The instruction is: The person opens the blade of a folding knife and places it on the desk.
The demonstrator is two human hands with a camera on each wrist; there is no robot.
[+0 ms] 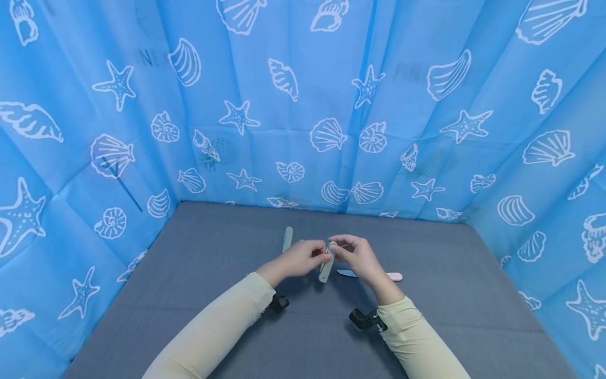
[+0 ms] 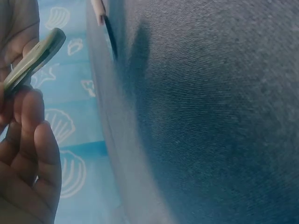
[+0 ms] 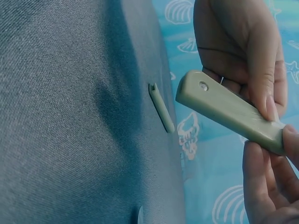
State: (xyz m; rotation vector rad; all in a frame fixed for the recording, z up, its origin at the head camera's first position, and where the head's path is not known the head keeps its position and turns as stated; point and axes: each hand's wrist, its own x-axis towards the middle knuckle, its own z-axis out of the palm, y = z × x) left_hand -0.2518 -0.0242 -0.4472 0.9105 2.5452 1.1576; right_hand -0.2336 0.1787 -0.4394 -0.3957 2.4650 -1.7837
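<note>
Both hands hold one pale green folding knife [image 1: 325, 269] above the table, its handle tilted with the riveted end lower and toward the person. My left hand [image 1: 303, 258] pinches it from the left between thumb and fingers. From the right, my right hand [image 1: 356, 254] grips the upper end with thumb and fingertips. In the right wrist view the handle [image 3: 224, 108] shows a round metal rivet. A slot runs along its edge in the left wrist view, where the knife [image 2: 39, 55] appears edge-on. Fingers hide the far end, and no opened-out blade is plainly visible.
A second green handle [image 1: 287, 238] lies on the grey table [image 1: 213, 252] beyond the left hand. Behind the right hand is a knife with a pink handle [image 1: 395, 276], its blade pointing left. Blue shell-print curtains [image 1: 293, 121] enclose the back and sides.
</note>
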